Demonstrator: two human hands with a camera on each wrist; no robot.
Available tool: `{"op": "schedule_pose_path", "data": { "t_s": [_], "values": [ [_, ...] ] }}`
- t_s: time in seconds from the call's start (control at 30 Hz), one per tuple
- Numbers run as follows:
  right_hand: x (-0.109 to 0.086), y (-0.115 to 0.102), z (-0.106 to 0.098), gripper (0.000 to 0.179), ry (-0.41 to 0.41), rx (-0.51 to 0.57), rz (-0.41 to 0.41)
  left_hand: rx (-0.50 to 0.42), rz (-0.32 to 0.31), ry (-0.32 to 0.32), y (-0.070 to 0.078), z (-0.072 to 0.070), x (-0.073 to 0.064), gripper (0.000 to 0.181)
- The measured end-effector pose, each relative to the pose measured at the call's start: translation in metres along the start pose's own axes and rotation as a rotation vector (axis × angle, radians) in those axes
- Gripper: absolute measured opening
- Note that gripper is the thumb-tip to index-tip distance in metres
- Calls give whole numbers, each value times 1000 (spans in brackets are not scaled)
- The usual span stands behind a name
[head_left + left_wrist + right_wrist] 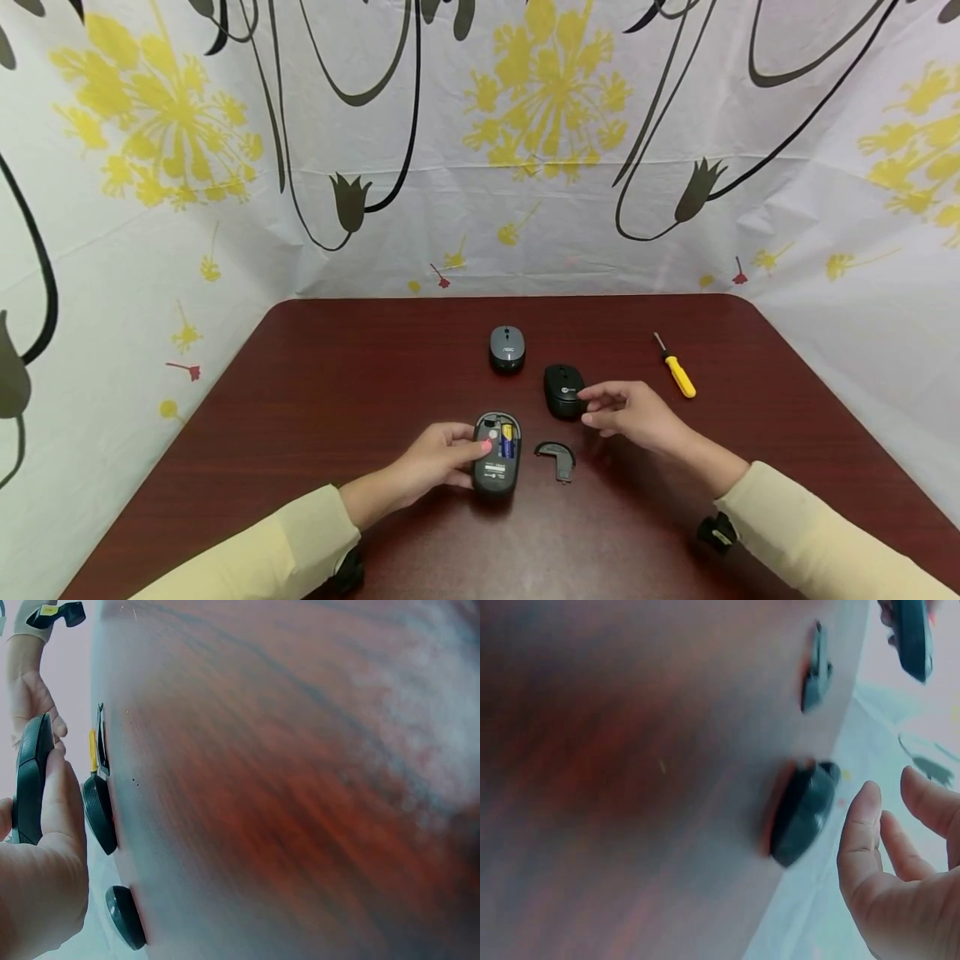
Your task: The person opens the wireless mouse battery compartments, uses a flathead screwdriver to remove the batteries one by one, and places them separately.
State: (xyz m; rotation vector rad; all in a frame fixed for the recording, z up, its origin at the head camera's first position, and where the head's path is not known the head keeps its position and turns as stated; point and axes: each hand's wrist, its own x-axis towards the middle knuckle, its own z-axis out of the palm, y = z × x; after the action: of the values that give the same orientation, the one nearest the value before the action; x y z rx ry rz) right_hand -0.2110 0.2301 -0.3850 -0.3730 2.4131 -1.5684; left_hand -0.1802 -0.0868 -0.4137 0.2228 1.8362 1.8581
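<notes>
My left hand (433, 460) grips a dark computer mouse (495, 479), thumb across its upturned underside. Its battery bay is uncovered and holds a blue and yellow battery (507, 441). In the left wrist view this mouse (31, 776) is raised off the table between thumb and fingers. Just right of it a curved grey battery cover (557, 460) lies on the wood. My right hand (637, 414) has loosely bent, spread fingers beside a black mouse (564, 390). The right wrist view has nothing between those fingers, with the black mouse (805, 814) on the table.
A grey and black mouse (507, 348) stands farther back on the dark red-brown table (360, 358). A screwdriver with a yellow handle (681, 377) lies at the back right. Behind the table hangs a white cloth (420, 167) with a flower print.
</notes>
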Motion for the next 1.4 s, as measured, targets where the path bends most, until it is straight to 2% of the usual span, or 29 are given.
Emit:
{"op": "schedule_pose_path", "data": {
  "t_s": [0.33,0.57,0.67,0.87,1.03,1.4],
  "values": [
    [5,4,-43,48,203,-26,-9,2,15,-8,1,0,-2,41],
    [9,23,-74,57,315,-20,-3,10,14,1,0,-2,-3,41],
    [10,33,-87,59,354,-5,10,16,14,6,1,-2,-3,42],
    [11,48,-106,61,421,-57,83,21,17,8,1,-2,-4,43],
    [14,57,-116,60,441,-101,141,24,13,8,2,-3,-5,43],
    [21,75,-124,63,383,-129,288,21,40,0,2,-2,-5,40]
  ]
}}
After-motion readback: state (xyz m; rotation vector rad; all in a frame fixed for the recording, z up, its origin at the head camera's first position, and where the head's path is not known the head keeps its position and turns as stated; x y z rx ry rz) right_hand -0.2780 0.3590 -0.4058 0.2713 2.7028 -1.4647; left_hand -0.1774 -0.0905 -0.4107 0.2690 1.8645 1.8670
